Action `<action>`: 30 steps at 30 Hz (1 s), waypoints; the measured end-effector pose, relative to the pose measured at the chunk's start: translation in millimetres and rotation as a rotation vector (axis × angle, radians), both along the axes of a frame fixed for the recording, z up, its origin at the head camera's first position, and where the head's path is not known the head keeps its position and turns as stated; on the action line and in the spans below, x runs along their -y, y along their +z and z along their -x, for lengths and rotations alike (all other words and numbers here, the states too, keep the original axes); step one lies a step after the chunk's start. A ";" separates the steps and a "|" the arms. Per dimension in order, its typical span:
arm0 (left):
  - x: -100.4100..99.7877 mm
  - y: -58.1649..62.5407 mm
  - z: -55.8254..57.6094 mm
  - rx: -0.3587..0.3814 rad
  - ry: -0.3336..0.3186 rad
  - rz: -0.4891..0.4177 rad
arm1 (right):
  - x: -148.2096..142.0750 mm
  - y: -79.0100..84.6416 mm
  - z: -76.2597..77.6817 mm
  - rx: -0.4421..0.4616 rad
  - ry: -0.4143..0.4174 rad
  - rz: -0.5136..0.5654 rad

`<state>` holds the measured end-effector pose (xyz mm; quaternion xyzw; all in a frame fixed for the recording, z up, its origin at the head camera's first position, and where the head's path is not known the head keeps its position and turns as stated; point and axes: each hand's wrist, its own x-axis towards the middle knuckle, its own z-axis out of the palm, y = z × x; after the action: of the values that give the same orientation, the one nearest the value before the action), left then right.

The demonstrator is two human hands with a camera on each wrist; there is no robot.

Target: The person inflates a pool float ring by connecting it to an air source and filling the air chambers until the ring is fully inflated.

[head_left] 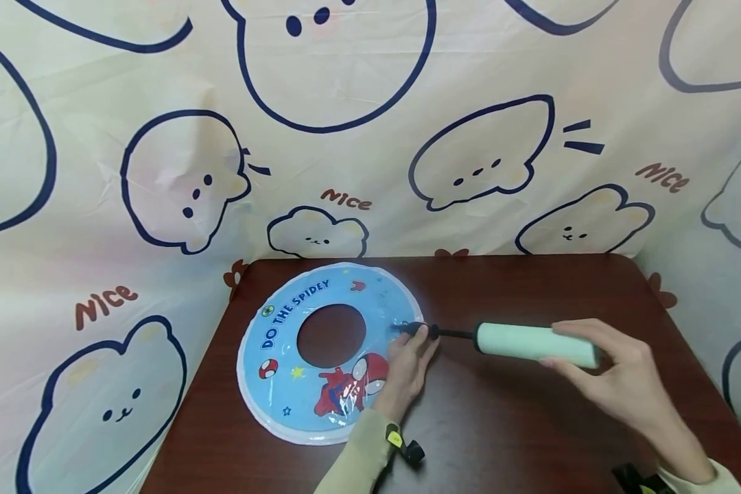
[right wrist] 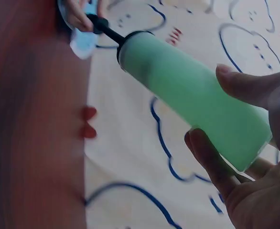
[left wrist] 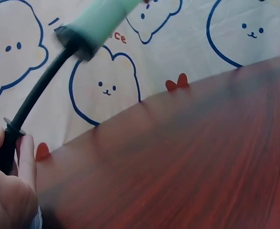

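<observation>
gripping a green cylinder [head_left: 525,343], its inside hidden, is the right hand [head_left: 631,379].

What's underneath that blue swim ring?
Through the hole in the swim ring, the dark brown tabletop shows. Beneath the printed band itself, everything is covered, so I can't tell whether anything else lies under there.
</observation>
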<state>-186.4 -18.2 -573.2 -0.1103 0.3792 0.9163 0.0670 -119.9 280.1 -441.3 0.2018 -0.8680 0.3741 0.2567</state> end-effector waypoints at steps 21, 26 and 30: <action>7.3 1.1 0.2 0.016 -0.022 -0.056 | 78.4 -39.2 44.4 -0.027 0.090 0.004; 8.6 -1.0 -1.2 -0.001 0.010 -0.066 | 74.6 -35.1 39.6 -0.017 0.075 0.023; 5.7 -2.6 -2.7 -0.010 0.013 -0.057 | 58.6 -29.3 27.6 -0.018 0.050 0.040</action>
<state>-183.7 -23.9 -575.8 -0.1064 0.3524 0.9277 0.0623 -147.5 221.5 -470.6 0.2213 -0.8528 0.3959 0.2590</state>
